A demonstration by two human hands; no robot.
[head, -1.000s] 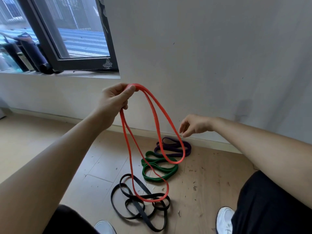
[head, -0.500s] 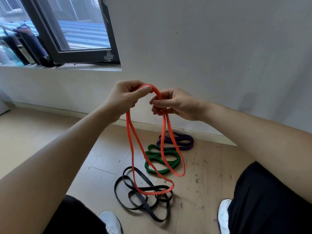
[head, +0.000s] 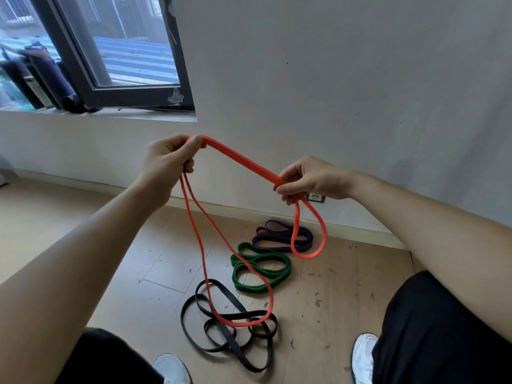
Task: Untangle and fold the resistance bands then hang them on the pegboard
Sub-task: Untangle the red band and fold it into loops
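Orange band (head: 242, 160) held, three floored, black (head: 232, 298), green (head: 250, 288), purple (head: 273, 234)

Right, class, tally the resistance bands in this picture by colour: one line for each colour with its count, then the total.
orange band: 1
green band: 1
purple band: 1
black band: 1
Total: 4 bands

Four resistance bands: one orange band (head: 243, 162), one green band (head: 250, 289), one purple band (head: 270, 236), one black band (head: 232, 297). Two white shoes (head: 171, 368), one window (head: 133, 95), one wall socket (head: 315, 197).
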